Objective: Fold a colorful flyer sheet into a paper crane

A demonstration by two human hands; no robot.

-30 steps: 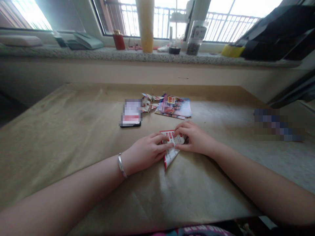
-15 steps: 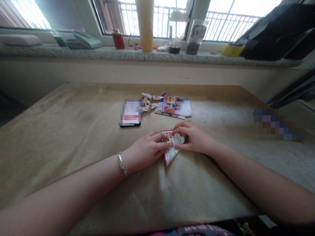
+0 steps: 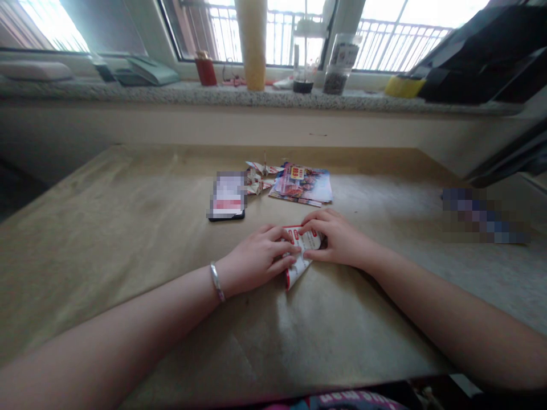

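A folded printed paper (image 3: 305, 256), white with red edges and tapering to a point toward me, lies on the table (image 3: 171, 341). My left hand (image 3: 267, 253), a silver bangle at its wrist, rests on the paper's left side with fingers spread and lying over it. On the other side, my right hand (image 3: 331, 236) pinches the right edge, fingers above and thumb below. Part of the paper is hidden under the fingers. Beyond my hands are folded paper cranes (image 3: 258, 181) and a stack of colourful flyers (image 3: 305, 185).
Left of the cranes lies a phone (image 3: 227, 196) with a blurred screen. A blurred bluish item (image 3: 482, 216) is at the table's far right. On the stone windowsill (image 3: 162, 94) stand a red container (image 3: 205, 69), a tall yellowish cylinder (image 3: 252, 45) and a clear jar (image 3: 339, 65).
My left hand has shifted slightly right across the paper, its fingers a little more spread. The right hand and the paper stay almost where they were.
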